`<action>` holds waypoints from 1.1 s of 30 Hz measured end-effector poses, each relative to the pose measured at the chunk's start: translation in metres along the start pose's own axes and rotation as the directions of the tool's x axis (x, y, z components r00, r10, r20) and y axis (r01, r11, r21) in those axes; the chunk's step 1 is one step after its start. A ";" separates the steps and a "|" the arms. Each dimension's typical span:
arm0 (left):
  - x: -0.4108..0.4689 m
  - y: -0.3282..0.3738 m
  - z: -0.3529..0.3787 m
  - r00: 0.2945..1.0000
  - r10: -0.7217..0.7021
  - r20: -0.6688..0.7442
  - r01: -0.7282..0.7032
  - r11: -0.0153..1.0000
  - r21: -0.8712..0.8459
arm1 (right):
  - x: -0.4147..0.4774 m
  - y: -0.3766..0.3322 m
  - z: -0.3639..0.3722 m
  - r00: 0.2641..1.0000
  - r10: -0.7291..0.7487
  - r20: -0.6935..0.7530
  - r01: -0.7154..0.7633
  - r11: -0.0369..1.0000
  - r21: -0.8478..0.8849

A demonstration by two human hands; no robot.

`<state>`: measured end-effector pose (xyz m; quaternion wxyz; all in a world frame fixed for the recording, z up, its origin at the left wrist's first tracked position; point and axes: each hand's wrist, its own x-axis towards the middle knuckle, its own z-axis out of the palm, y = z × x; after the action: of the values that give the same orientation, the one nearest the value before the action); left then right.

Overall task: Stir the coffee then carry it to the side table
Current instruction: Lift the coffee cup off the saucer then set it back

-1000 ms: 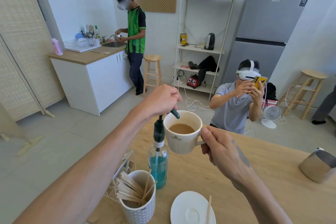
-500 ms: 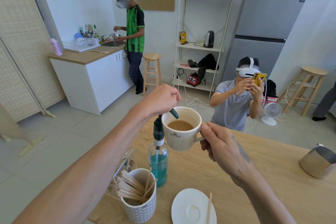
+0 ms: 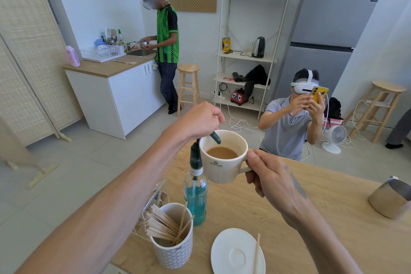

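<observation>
- My right hand (image 3: 270,176) pinches the coffee cup (image 3: 223,158) by its handle, up above the table (image 3: 278,213).
- My left hand (image 3: 200,121) is a closed fist behind the cup; I cannot tell what it holds.

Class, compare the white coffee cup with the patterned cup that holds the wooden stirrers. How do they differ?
The coffee cup is held up by its handle in the right hand; the patterned cup stands on the table. One holds coffee, the other wooden stirrers. One is plain white, the other grey-patterned. Both are upright.

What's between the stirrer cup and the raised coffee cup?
In the head view, the blue-liquid pump bottle stands between the stirrer cup and the coffee cup, its dark pump top right beside the cup's left wall.
</observation>
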<state>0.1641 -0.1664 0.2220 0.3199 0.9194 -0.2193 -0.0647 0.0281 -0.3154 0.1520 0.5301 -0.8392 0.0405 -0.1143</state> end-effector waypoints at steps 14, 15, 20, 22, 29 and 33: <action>-0.005 -0.006 0.008 0.999 -0.032 0.037 0.031 0.999 0.034 | -0.001 0.006 0.004 1.000 0.027 0.011 -0.027 1.000 -0.001; -0.005 -0.007 0.008 0.999 -0.036 0.035 0.035 0.999 0.031 | -0.001 0.007 0.005 0.999 0.031 0.009 -0.031 1.000 -0.004; -0.003 -0.010 0.008 0.999 -0.038 0.015 0.038 0.999 -0.027 | -0.002 0.010 0.004 0.999 0.048 0.001 -0.048 0.999 0.023; 0.000 -0.014 0.008 0.999 -0.030 -0.038 0.026 0.995 -0.097 | -0.003 0.011 0.003 0.999 0.052 0.007 -0.052 0.998 0.021; 0.002 -0.010 0.007 0.935 0.081 -0.346 -0.172 0.956 -0.239 | -0.010 0.020 0.000 0.997 0.071 0.013 -0.072 0.997 0.033; -0.004 -0.019 0.009 0.776 0.144 -0.614 -0.330 0.922 -0.201 | -0.018 0.026 -0.001 0.996 0.085 0.017 -0.086 0.996 0.031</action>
<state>0.1653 -0.1560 0.2031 0.5118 0.7994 -0.2125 0.2321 0.0115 -0.3242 0.1265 0.5479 -0.8291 0.0707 -0.0856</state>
